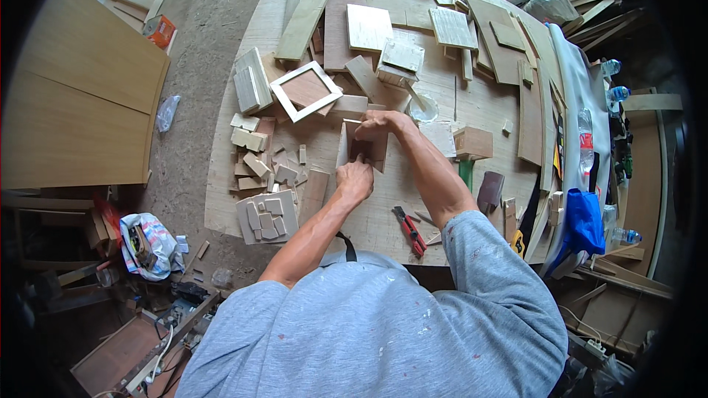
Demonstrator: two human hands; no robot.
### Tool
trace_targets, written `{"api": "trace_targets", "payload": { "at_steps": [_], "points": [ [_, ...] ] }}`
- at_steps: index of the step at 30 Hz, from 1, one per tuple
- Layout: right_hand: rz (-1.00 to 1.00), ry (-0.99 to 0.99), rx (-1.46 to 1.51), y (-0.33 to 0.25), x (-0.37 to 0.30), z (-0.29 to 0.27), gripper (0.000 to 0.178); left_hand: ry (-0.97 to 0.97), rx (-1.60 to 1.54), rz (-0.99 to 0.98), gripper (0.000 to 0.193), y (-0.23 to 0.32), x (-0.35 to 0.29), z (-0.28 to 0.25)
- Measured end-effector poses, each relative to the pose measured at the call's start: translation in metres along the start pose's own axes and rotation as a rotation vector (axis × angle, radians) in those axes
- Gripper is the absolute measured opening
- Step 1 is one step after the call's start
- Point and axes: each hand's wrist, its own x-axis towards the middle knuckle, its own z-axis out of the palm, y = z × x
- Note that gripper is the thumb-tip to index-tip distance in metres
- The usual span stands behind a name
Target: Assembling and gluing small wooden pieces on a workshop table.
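Observation:
In front of me on the workbench is a small open wooden box (377, 152), with pale and brown walls. My right hand (379, 124) reaches over its far side, fingers bent down and gripping the top of the wall. At the near side my left hand (355, 178) is closed, with a finger poking into the box; whatever it may hold is hidden. Just beyond lies a white square frame (318, 107). A whitish tub (423, 108) with a stick in it stands to the right of my right hand. Nearer me rests a red and black utility knife (410, 231).
Small wood blocks (257, 165) are heaped left of my hands, beside a square board (248, 222) bearing offcuts. Wooden panels (346, 26) cover the workbench's far part. Plastic bottles (585, 140) and a blue bag (582, 221) line the right edge. A large wooden panel (81, 96) stands far left.

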Motion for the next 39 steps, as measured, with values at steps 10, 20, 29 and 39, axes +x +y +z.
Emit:
{"api": "trace_targets", "payload": {
  "at_steps": [10, 20, 29, 39],
  "points": [
    [-0.147, 0.050, 0.058, 0.001, -0.001, -0.007, 0.036, 0.031, -0.033, -0.015, 0.032, 0.004, -0.001, -0.001],
    [-0.173, 0.055, 0.105, 0.007, -0.001, -0.009, 0.042, -0.064, -0.654, -0.219, 0.029, -0.016, -0.036, 0.006],
    [-0.117, 0.359, 0.357, -0.005, -0.041, 0.010, 0.059, 0.290, -1.106, -0.176, 0.079, -0.065, -0.023, 0.027],
    [0.367, 1.070, 1.133, -0.005, -0.079, 0.123, 0.058, 0.123, -1.069, -0.024, 0.073, -0.081, -0.005, 0.008]
  ]
}}
